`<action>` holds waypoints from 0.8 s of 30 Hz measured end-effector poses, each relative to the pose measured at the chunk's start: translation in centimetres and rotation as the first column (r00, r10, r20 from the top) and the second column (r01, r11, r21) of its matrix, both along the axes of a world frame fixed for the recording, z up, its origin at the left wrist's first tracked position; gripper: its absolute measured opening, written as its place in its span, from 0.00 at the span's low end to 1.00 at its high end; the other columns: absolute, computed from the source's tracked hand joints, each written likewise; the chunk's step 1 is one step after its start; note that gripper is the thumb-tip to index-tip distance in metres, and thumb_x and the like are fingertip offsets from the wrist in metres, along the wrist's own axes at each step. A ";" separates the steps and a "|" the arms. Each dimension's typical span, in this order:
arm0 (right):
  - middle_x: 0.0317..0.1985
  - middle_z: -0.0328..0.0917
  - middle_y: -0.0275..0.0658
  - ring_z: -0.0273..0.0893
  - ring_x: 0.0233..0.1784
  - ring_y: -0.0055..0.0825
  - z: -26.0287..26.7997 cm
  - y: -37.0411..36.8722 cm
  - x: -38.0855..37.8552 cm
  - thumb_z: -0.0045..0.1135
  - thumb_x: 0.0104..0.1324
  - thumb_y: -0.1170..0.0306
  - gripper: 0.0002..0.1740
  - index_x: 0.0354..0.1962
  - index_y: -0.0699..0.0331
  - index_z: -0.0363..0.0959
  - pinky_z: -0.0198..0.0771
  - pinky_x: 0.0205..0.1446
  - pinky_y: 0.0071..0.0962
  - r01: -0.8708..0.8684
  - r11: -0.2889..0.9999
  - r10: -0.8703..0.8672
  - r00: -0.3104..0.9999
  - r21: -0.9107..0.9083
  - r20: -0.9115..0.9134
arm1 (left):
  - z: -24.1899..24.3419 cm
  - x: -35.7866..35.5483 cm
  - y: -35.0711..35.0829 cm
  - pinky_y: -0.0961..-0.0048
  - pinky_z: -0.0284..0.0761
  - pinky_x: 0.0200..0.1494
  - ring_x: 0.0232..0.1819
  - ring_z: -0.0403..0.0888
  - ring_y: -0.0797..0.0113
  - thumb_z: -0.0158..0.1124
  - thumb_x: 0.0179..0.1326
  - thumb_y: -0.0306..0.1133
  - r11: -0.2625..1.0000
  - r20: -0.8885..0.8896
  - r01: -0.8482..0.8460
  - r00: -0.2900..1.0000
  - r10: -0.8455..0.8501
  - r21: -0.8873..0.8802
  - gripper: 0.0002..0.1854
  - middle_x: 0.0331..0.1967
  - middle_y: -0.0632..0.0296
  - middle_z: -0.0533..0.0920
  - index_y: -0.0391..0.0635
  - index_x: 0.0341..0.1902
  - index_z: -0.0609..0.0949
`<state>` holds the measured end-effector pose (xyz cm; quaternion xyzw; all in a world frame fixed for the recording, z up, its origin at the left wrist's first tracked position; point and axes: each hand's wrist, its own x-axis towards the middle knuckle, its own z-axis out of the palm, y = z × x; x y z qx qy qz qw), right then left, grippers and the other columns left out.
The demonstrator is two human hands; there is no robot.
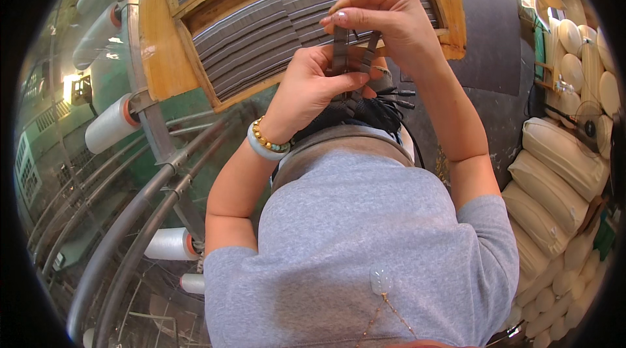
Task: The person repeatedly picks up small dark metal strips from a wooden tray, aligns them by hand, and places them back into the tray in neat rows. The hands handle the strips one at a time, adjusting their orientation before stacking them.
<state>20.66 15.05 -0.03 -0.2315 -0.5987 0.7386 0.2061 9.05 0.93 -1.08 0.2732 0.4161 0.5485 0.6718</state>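
Observation:
My left hand (315,76) grips the lower part of a dark, narrow, banded strip (341,49), thumb laid across it. A second length of dark strip (370,54) slants up beside the first; whether the two are one looped piece I cannot tell. My right hand (396,18) pinches the top of the upright length between thumb and fingertips. Both hands are raised in front of my waist, just short of a wooden frame tray (198,64). Rows of thin dark pieces with pale edges (249,40) lie in that tray.
Black cables (398,98) with plug ends hang by my lap. On my left, curved metal rails (161,191) and a post (151,123) carry white thread cones (112,123). Stacked pale sacks (562,152) and a fan (589,125) stand on my right.

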 end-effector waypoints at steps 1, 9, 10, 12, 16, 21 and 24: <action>0.30 0.84 0.40 0.83 0.34 0.22 0.5 0.3 -0.2 0.67 0.59 0.71 0.09 0.36 0.67 0.83 0.79 0.44 0.24 -0.031 1.000 0.031 0.999 -0.002 -0.043 | 0.0 0.2 0.0 0.72 0.83 0.43 0.39 0.85 0.66 0.63 0.61 0.24 1.000 0.018 0.012 1.000 -0.011 -0.028 0.15 0.42 0.51 0.85 0.35 0.51 0.80; 0.39 0.82 0.46 0.82 0.47 0.36 1.4 5.6 3.2 0.61 0.65 0.71 0.12 0.43 0.69 0.79 0.74 0.54 0.31 0.006 1.000 -0.006 0.989 0.002 -0.150 | -0.7 -1.8 -0.3 0.73 0.85 0.43 0.43 0.85 0.65 0.62 0.63 0.26 0.985 0.020 -0.087 0.996 0.091 -0.148 0.19 0.46 0.55 0.84 0.37 0.58 0.76; 0.35 0.84 0.42 0.85 0.42 0.34 0.3 4.8 3.3 0.62 0.64 0.73 0.08 0.40 0.68 0.81 0.79 0.49 0.28 0.053 0.998 -0.048 0.990 0.038 -0.136 | -0.6 -2.2 -0.3 0.74 0.85 0.42 0.44 0.85 0.65 0.62 0.64 0.26 0.993 0.037 -0.086 0.995 0.090 -0.083 0.19 0.47 0.55 0.84 0.37 0.58 0.76; 0.35 0.84 0.41 0.85 0.42 0.32 -1.3 3.5 3.1 0.64 0.62 0.73 0.09 0.40 0.68 0.81 0.79 0.48 0.26 0.113 0.991 -0.113 0.994 0.072 -0.008 | -0.2 -2.5 -0.2 0.74 0.85 0.42 0.45 0.85 0.66 0.61 0.64 0.27 0.996 0.026 -0.066 0.997 0.067 -0.054 0.20 0.48 0.55 0.83 0.38 0.59 0.75; 0.34 0.84 0.38 0.83 0.38 0.25 -1.5 1.7 1.9 0.67 0.60 0.72 0.10 0.39 0.66 0.82 0.78 0.45 0.22 0.136 0.991 -0.136 0.987 0.014 0.081 | 0.1 -2.2 0.4 0.73 0.85 0.44 0.46 0.85 0.66 0.61 0.65 0.27 1.000 0.023 -0.004 1.000 0.004 -0.009 0.20 0.50 0.54 0.83 0.38 0.60 0.74; 0.39 0.84 0.40 0.83 0.40 0.24 -0.5 0.5 1.2 0.66 0.61 0.73 0.13 0.44 0.65 0.80 0.81 0.42 0.23 0.161 0.987 -0.158 0.966 0.001 0.204 | -0.1 -1.4 0.8 0.71 0.85 0.46 0.48 0.84 0.66 0.60 0.66 0.28 1.000 0.069 0.005 0.998 -0.007 0.026 0.20 0.51 0.53 0.82 0.37 0.61 0.73; 0.39 0.85 0.41 0.83 0.40 0.23 -0.9 -0.3 0.7 0.66 0.61 0.72 0.17 0.48 0.68 0.79 0.80 0.46 0.23 0.083 0.995 -0.079 0.994 0.051 -0.073 | -0.2 -1.4 0.8 0.69 0.85 0.48 0.48 0.84 0.65 0.59 0.66 0.28 1.000 0.092 0.011 0.996 -0.012 0.011 0.20 0.51 0.52 0.81 0.36 0.60 0.73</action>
